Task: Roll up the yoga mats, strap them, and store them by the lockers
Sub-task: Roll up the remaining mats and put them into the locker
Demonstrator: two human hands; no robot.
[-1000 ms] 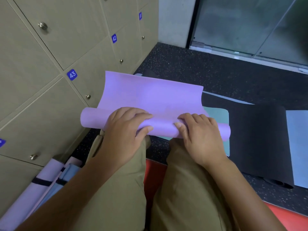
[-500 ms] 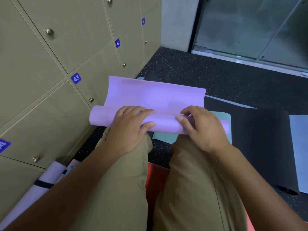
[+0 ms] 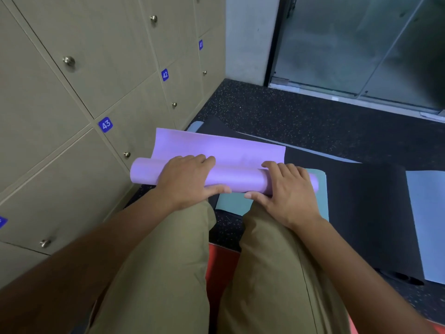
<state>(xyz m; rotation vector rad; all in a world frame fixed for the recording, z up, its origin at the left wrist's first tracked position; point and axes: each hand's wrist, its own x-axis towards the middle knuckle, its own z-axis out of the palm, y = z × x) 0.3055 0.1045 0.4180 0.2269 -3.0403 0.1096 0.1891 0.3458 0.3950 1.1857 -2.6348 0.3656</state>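
Both my hands lie on the purple mat (image 3: 224, 162), which is partly rolled up in front of my knees. My left hand (image 3: 186, 182) drapes over the left half of the roll, fingers reaching over its top and thumb stretched along its near edge, so it holds the roll loosely from above. My right hand (image 3: 286, 186) does the same on the right half, fingers curved over the top and thumb pointing left along the near side. The unrolled part of the mat rises beyond the roll and curves up toward the lockers (image 3: 72, 116), which stand just to my left, with numbered blue tags 41, 42 and 43. The roll sits over a teal mat (image 3: 231, 204) that shows between my hands and knees. To the right lies a black mat (image 3: 366, 208), flat on the speckled dark floor (image 3: 301, 116), with a pale blue mat (image 3: 428, 220) beside it at the right edge. A red mat (image 3: 220, 263) shows between my legs, which are in khaki trousers (image 3: 168, 273).
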